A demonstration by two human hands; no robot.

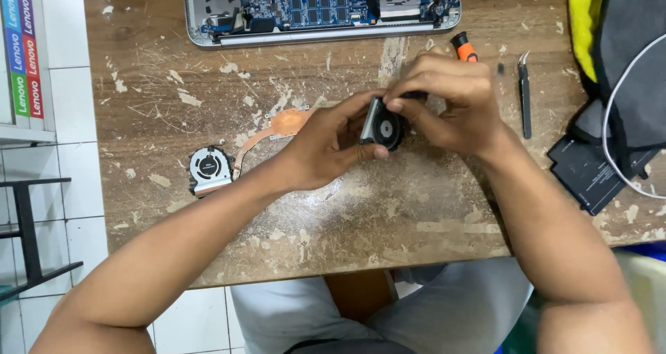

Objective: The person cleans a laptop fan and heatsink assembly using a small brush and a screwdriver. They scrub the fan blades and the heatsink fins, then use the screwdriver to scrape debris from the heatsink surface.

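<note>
My left hand (331, 142) and my right hand (451, 104) both grip a small black laptop cooling fan (381, 123), held on edge just above the middle of the worn wooden table (388, 208). A copper heat pipe (274, 132) runs from under my left hand to a second fan (210, 168) lying flat at the left. An orange-handled screwdriver (463, 48) pokes out behind my right hand, its shaft hidden by the fingers.
An opened laptop (319, 10) with exposed blue circuit board lies at the table's far edge. Tweezers (525, 94) rest right of my hands. A flat black battery pack (590, 173), a grey bag and a white cable sit at the right edge. White tiled wall at left.
</note>
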